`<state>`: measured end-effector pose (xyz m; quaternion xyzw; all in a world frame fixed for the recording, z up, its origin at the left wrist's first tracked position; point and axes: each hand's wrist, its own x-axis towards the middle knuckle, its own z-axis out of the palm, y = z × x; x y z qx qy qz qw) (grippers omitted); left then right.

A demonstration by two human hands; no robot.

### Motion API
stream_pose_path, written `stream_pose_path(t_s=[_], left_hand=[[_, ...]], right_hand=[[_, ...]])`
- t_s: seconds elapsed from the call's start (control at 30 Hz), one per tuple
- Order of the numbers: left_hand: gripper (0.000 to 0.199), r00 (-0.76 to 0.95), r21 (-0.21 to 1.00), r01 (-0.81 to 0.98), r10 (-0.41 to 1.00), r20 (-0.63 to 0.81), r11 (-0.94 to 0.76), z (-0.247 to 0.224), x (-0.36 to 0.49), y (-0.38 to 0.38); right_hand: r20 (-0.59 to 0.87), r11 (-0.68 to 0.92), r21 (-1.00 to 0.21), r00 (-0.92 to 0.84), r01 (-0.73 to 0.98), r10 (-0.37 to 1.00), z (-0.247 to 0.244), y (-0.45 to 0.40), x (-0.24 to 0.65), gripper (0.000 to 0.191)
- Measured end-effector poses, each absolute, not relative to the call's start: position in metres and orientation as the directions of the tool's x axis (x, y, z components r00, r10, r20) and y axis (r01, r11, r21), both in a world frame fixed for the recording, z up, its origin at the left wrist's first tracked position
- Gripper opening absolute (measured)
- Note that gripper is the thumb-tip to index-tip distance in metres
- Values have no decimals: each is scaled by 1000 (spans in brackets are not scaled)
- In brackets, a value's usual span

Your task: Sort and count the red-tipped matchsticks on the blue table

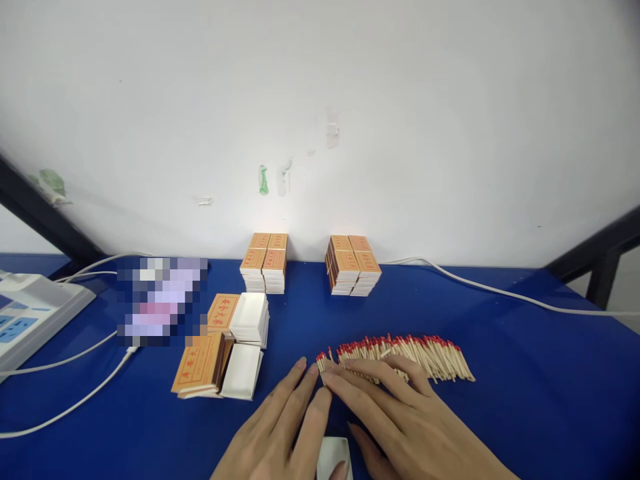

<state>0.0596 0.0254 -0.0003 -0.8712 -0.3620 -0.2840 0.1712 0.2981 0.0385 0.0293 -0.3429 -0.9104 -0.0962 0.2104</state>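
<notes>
My left hand (280,427) and my right hand (400,413) lie low over the blue table with their fingers stretched out. Between their fingertips is a small bunch of red-tipped matches (321,361), touched from both sides. A long row of loose matches (425,357) spreads to the right, heads pointing away from me, and my right fingers cover part of its near edge. Below the hands sits a white matchbox tray (332,453), partly hidden. A thumb tip, seemingly my left one, overlaps the tray; whether it presses on it I cannot tell.
Left of my hands are orange matchbox sleeves (200,360) and stacked white trays (249,313). Two blocks of matchboxes, a left stack (265,263) and a right stack (353,267), stand by the wall. A blurred phone-like object (163,300), cables and a power strip (40,317) lie farther left.
</notes>
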Motion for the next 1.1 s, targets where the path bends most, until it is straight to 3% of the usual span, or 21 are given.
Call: stream_pose_path(t_s=[0.4, 0.73, 1.1], left_hand=[[41, 588, -99, 725, 539, 603, -681, 2, 61, 25], [40, 596, -107, 726, 544, 591, -679, 6, 63, 25], [43, 592, -108, 733, 552, 587, -671, 7, 63, 26]], right_hand=[[429, 737, -88, -642, 670, 635, 46, 37, 299, 45], [396, 742, -31, -673, 670, 624, 42, 37, 304, 44], [320, 737, -30, -692, 675, 647, 44, 37, 302, 56]])
